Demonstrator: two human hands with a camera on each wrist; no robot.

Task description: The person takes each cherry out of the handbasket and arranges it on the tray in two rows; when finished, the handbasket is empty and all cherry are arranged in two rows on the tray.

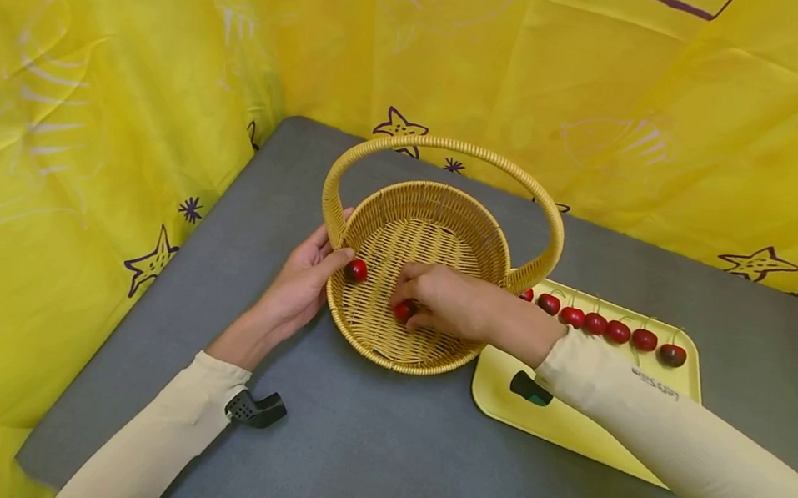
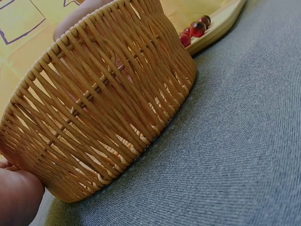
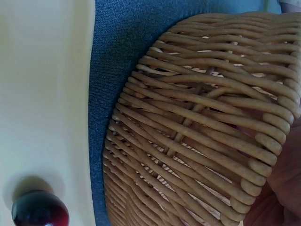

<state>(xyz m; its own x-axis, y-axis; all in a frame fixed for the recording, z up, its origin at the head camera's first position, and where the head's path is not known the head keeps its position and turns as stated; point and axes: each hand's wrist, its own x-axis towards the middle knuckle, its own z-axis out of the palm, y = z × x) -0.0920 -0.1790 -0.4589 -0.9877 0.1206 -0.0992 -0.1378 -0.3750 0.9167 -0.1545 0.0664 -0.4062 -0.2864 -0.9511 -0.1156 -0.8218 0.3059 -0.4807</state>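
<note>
A round wicker basket [image 1: 384, 362] with a tall arched handle stands on the table. My left hand [image 1: 296, 282] grips its left side by the foot of the handle, the thumb over the rim. One dark red cherry [image 1: 356, 271] lies inside the basket, beside that thumb. Reaching over the right rim, my right hand [image 1: 441, 297] is down in the basket and holds a second cherry [image 1: 404, 310] in its fingertips. In the right wrist view the wicker wall [image 3: 188, 117] hides most of the right hand; in the left wrist view the basket [image 2: 103, 94] covers the inside.
Right of the basket lies a pale yellow tray [image 1: 571, 436], partly under my right forearm. Several stemmed cherries [image 1: 618, 332] form a row along its far side. The grey table [image 1: 341, 460] meets a yellow patterned cloth [image 1: 470, 56] at the back and left.
</note>
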